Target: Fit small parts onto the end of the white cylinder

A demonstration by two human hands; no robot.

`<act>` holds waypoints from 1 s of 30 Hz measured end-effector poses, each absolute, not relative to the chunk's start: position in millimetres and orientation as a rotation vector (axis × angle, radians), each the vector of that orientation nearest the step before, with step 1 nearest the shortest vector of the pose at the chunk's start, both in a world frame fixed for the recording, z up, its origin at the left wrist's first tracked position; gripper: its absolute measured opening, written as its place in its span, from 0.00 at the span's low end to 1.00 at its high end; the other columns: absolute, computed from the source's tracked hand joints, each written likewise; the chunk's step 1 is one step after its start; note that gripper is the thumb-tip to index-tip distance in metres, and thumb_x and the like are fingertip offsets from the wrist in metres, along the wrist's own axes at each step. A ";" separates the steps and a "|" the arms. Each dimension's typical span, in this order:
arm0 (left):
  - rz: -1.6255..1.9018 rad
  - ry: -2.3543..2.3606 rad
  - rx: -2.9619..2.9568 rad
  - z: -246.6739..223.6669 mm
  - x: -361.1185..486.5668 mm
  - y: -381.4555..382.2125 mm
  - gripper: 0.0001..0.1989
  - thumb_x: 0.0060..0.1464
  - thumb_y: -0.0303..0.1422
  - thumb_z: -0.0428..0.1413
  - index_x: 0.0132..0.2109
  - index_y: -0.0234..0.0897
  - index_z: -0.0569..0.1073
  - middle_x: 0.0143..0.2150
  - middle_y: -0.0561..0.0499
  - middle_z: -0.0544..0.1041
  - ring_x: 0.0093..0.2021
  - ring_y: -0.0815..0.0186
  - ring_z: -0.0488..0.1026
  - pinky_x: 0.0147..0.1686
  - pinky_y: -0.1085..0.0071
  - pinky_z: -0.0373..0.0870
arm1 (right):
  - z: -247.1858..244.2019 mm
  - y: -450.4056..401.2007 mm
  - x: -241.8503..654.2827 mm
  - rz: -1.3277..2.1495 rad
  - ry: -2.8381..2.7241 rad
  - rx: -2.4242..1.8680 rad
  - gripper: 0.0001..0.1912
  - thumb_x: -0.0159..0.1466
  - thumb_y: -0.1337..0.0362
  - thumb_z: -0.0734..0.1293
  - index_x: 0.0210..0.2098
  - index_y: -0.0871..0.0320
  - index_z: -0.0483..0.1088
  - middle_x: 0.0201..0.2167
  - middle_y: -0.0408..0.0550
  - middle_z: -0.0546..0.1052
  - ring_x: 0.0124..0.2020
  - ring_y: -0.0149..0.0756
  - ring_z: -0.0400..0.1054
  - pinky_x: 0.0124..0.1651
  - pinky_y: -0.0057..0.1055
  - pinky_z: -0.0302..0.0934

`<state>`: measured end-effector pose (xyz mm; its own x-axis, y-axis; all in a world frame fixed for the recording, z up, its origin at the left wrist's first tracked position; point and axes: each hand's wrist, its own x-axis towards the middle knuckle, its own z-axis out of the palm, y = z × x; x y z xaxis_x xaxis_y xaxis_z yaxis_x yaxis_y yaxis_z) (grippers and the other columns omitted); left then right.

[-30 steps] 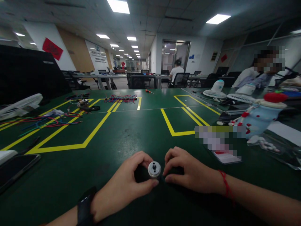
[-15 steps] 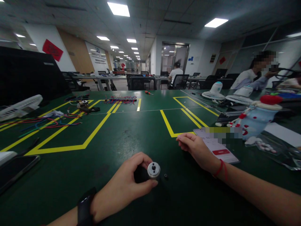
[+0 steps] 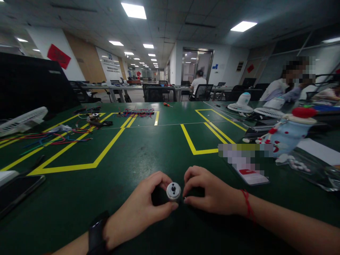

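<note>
My left hand [image 3: 146, 202] is closed around a small silver cylindrical motor [image 3: 173, 191], fingers behind it and thumb in front. The motor stands upright on the green table, its round end face up, showing a centre shaft and two small holes. Just right of it, my right hand [image 3: 209, 191] is low over the table, thumb and index fingertips brought together around a tiny metal part [image 3: 185, 198]. Only a glint of that part shows between the fingertips; the rest is hidden.
To the right lie a phone [image 3: 255, 173] and a light blue knitted cup cover [image 3: 292, 134]. White fans [image 3: 241, 102] stand behind. At left are loose wires [image 3: 66, 136], a dark phone [image 3: 21, 191] and a monitor [image 3: 32, 85]. A screwdriver [image 3: 167, 104] lies at the far edge.
My right hand has come left and toward me, from beside the phone to the tiny part next to the motor. My left hand and the motor have stayed put.
</note>
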<state>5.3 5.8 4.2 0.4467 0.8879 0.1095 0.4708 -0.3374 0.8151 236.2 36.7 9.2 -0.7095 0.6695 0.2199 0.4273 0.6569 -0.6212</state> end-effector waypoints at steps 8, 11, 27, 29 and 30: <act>0.724 1.134 1.983 4.8 4.5 5.8 0.09 0.51 0.29 0.60 0.40 0.39 0.69 0.37 0.54 0.72 0.37 0.62 0.70 0.36 0.70 0.65 | 28.8 31.0 208.8 0.753 -2.171 -0.854 0.06 0.60 0.64 0.70 0.37 0.56 0.76 0.36 0.44 0.69 0.38 0.32 0.66 0.41 0.30 0.61; 0.727 1.117 1.985 3.8 4.8 6.0 0.09 0.52 0.29 0.60 0.40 0.39 0.69 0.36 0.54 0.72 0.37 0.63 0.69 0.36 0.70 0.65 | 30.5 30.7 205.0 0.760 -2.222 -0.861 0.05 0.61 0.65 0.69 0.37 0.56 0.76 0.36 0.44 0.70 0.38 0.32 0.67 0.42 0.29 0.61; 0.692 1.147 1.953 11.3 4.5 4.9 0.10 0.51 0.29 0.61 0.41 0.39 0.70 0.39 0.53 0.74 0.40 0.61 0.71 0.39 0.68 0.66 | -6.3 80.6 252.9 1.110 -1.462 -1.197 0.15 0.63 0.53 0.63 0.35 0.61 0.71 0.25 0.43 0.69 0.24 0.28 0.61 0.28 0.28 0.56; 0.674 1.153 1.946 12.6 5.2 4.7 0.09 0.51 0.29 0.61 0.41 0.39 0.70 0.39 0.52 0.74 0.40 0.61 0.71 0.39 0.68 0.66 | -15.9 88.4 259.3 1.111 -1.432 -1.194 0.17 0.65 0.52 0.59 0.39 0.60 0.69 0.27 0.42 0.67 0.24 0.28 0.60 0.29 0.28 0.57; 0.677 1.157 1.946 12.7 5.5 4.6 0.09 0.51 0.29 0.61 0.41 0.39 0.70 0.39 0.52 0.74 0.40 0.61 0.71 0.39 0.68 0.66 | -18.6 90.3 260.7 1.111 -1.439 -1.190 0.17 0.66 0.52 0.58 0.39 0.60 0.68 0.27 0.42 0.67 0.24 0.28 0.61 0.29 0.28 0.57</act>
